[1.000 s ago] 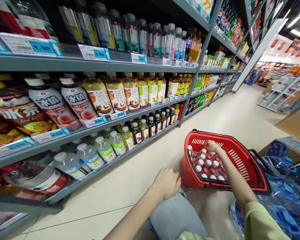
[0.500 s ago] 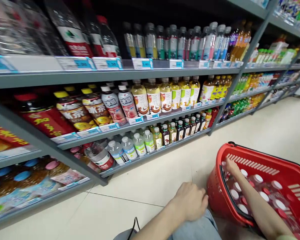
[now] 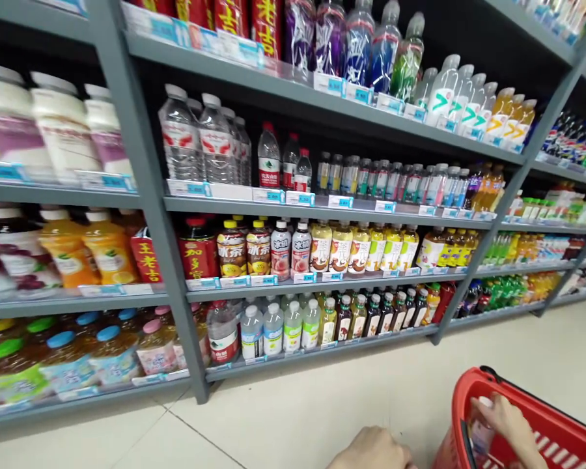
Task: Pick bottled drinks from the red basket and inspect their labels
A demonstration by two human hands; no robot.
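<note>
My right hand (image 3: pixel 506 420) is inside a red shopping basket (image 3: pixel 561 435) at the bottom right, fingers wrapped round a clear bottle (image 3: pixel 478 431) with a pale cap. Only the basket's left end shows; the rest is cut off by the frame. My left hand (image 3: pixel 371 451) sits at the bottom edge just left of the basket, curled into a loose fist with nothing seen in it; only its back and knuckles show.
Grey store shelving (image 3: pixel 303 212) fills the view, stocked with drink bottles on several levels. A grey upright post (image 3: pixel 168 260) stands left of centre. Pale tiled floor (image 3: pixel 322 410) runs between the shelves and me.
The view has swung up and left, so the basket and both hands now sit at the bottom edge. My right hand has closed round a bottle in the basket.
</note>
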